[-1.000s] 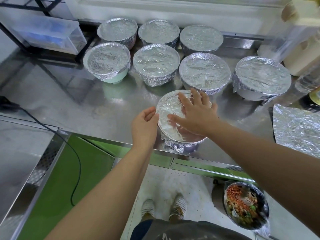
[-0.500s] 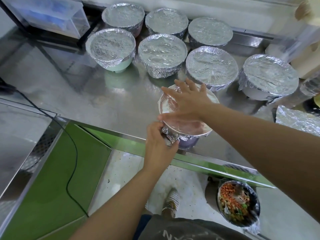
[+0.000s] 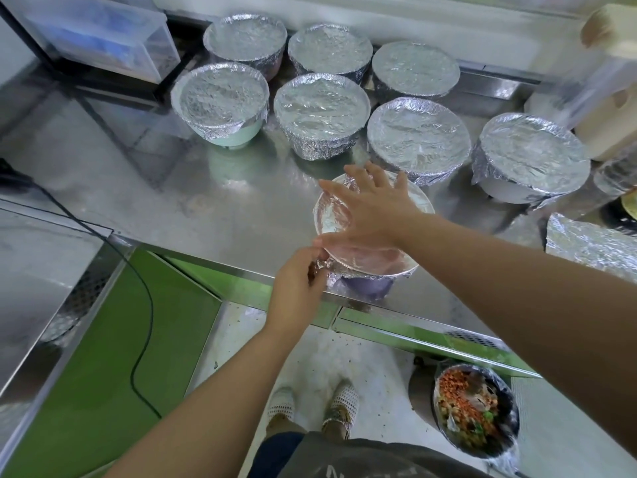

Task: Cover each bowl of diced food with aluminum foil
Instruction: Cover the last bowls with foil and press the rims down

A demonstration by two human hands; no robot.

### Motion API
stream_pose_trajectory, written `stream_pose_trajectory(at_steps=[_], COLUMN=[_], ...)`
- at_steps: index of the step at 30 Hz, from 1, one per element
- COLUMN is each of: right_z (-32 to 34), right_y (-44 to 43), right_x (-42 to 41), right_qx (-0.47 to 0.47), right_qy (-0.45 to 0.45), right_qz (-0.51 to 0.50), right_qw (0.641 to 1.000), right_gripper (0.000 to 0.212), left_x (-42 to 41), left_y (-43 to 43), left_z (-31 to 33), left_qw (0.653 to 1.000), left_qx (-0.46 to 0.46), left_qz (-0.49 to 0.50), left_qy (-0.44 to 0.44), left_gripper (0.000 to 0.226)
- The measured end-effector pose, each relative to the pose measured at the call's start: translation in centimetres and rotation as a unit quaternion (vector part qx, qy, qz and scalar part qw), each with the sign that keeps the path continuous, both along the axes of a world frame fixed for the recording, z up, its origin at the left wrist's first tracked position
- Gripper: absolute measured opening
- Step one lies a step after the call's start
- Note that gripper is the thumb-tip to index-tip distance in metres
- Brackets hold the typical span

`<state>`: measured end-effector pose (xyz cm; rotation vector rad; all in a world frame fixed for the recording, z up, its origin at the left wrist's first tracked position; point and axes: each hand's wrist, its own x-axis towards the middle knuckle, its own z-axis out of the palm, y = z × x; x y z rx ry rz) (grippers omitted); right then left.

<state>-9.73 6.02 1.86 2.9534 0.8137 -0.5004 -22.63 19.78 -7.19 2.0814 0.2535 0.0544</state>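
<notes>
A purple bowl (image 3: 367,288) stands at the front edge of the steel counter (image 3: 241,201), with foil (image 3: 332,215) stretched over its top. My right hand (image 3: 372,208) lies flat on that foil with fingers spread. My left hand (image 3: 298,288) pinches the crumpled foil edge at the bowl's near-left side. Behind it stand several foil-covered bowls in two rows, among them a green one (image 3: 220,101) at the left and a white one (image 3: 531,160) at the right.
A loose foil sheet (image 3: 593,243) lies at the counter's right. A clear plastic box (image 3: 100,36) sits at the back left, and a beige container (image 3: 606,98) at the back right. On the floor stands a bin (image 3: 475,415) of food scraps. A black cable (image 3: 144,305) hangs at the left.
My left hand moved from the bowl's left side down to its near edge and now pinches the foil there. My right hand stayed flat on top, turning slightly.
</notes>
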Motion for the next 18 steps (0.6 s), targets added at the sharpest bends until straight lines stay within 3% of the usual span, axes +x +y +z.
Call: stream_pose_trajectory(at_steps=[7, 11, 15, 18], right_z=[0.0, -0.2, -0.5, -0.5], right_y=[0.0, 0.0, 0.1, 0.0], right_x=[-0.1, -0.2, -0.3, -0.3], right_qx=[-0.002, 0.001, 0.001, 0.005], right_qy=[0.002, -0.006, -0.014, -0.013], right_qz=[-0.002, -0.009, -0.008, -0.01], right_qw=[1.0, 1.0, 1.0, 1.0], right_gripper=[0.116, 0.118, 0.114, 0.113], left_x=[2.2, 2.8, 2.6, 2.2], left_y=[2.5, 2.7, 1.2, -0.8], left_z=[1.8, 2.5, 3.2, 2.5], left_qw=[0.994, 0.993, 0.993, 0.953], left_qx=[0.045, 0.035, -0.043, -0.209], left_qz=[-0.097, -0.1, 0.034, 0.162], left_qy=[0.032, 0.06, 0.1, 0.145], left_gripper=[0.026, 0.024, 0.02, 0.004])
